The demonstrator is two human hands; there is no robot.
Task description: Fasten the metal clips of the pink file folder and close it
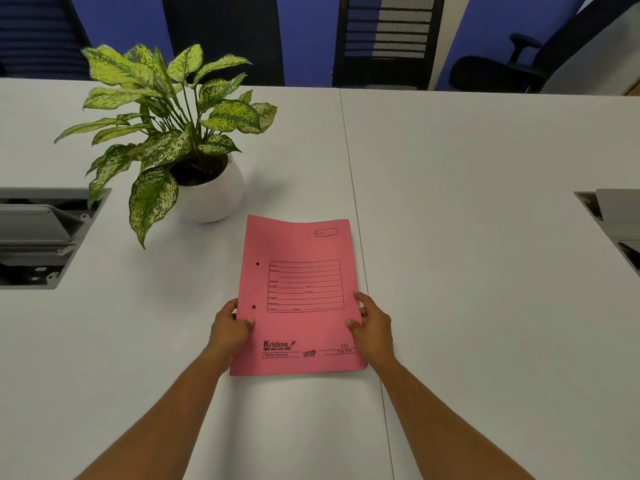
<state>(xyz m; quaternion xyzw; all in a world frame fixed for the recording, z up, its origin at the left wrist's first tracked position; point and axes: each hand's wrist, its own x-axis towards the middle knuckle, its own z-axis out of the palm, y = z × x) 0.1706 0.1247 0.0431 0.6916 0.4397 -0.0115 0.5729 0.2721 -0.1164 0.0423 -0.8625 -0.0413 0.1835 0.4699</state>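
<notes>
Nearest the camera, two bare forearms reached forward over the white surface [485, 237]; the left hand [230, 329] gripped the left edge of the pink file folder [298, 299], thumb lying on the cover and fingers tucked out of sight beneath; the right hand [372, 327] held the right edge in the same way, thumb on top, the other fingers curled around the edge. The folder lay closed and front cover up, between the hands, straddling or just beside the seam [349, 168] that split the surface; whether its lower edge rested flat or was lifted slightly could not be told. Two punched holes [255, 285] showed near the left margin of the cover, but no metal clips were visible; they were presumably inside, hidden by the cover.

Judged from this, the task stood either at its very start, with the folder yet to be opened, or at its end with the cover already down; the frame alone did not settle which. If the clips were unfastened, the next move would call for the right hand to lift the free right edge and swing the cover over to the left while the left hand steadied the spine.

Beyond the folder stood a potted plant [173, 133] in a round white pot [216, 195], just apart from the folder's far left corner; cable hatches [41, 237] flanked the surface; farthest off, dark office chairs [388, 39] stood against a blue wall [304, 36].
</notes>
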